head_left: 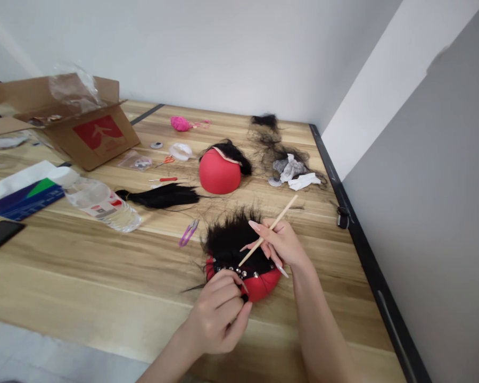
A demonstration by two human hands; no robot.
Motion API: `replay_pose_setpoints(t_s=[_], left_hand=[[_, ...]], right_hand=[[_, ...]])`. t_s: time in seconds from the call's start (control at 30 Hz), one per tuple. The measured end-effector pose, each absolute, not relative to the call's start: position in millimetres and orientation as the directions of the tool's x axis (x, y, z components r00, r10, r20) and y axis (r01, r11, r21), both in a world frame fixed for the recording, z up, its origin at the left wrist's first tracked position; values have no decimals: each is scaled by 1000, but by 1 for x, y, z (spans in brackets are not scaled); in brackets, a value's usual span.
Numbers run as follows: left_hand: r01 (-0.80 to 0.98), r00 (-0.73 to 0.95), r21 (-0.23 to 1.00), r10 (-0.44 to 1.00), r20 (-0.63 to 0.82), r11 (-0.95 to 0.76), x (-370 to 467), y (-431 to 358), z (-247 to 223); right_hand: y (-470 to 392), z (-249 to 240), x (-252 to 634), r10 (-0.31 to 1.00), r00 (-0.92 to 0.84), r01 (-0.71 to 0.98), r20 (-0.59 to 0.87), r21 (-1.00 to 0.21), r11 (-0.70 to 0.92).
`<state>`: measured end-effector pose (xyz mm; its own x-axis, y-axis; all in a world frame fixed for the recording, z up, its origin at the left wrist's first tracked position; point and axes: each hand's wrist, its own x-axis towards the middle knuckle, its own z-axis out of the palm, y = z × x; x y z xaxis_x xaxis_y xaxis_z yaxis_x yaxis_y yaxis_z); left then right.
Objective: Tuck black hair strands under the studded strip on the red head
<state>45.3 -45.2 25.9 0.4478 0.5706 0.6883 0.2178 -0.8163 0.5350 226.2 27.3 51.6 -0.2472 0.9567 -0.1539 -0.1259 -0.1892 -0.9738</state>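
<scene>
A red dome-shaped form (261,287) lies on the table in front of me, with black hair (231,234) standing up along its far side. Several shiny round-headed pins (256,274) run across the dark band on it. A thin wooden stick (277,219) is gripped in my right hand (281,242), its lower tip down by the pins. My left hand (221,306) is closed at the near left edge of the form. Something small and black shows between its fingertips, but I cannot make out what it is.
Beyond are a second red form (219,171) with black hair, a hair bundle (163,195), purple thread snips (189,233) and a red-handled hook (163,180). A water bottle (99,202) and cardboard box (91,133) lie left; crumpled white paper (303,181) lies right.
</scene>
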Motion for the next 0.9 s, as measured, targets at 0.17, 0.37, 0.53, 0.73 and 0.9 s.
replay_pose_setpoints(t_s=[0.17, 0.37, 0.53, 0.73, 0.9], left_hand=[[221, 452, 529, 567, 689, -819, 45, -44, 24], [214, 436, 550, 582, 686, -808, 45, -45, 24], [228, 430, 545, 586, 687, -807, 46, -46, 26], [263, 462, 508, 570, 680, -820, 45, -44, 28], [289, 473, 450, 535, 700, -845, 45, -44, 27]], right_hand=[[27, 48, 228, 959, -242, -122, -148, -976, -182], [30, 46, 228, 965, -229, -129, -129, -978, -161], [32, 44, 227, 971, -216, -198, -105, -969, -149], [33, 41, 227, 968, -236, -257, -86, -955, -147], [33, 39, 230, 966, -249, -267, -66, -954, -134]])
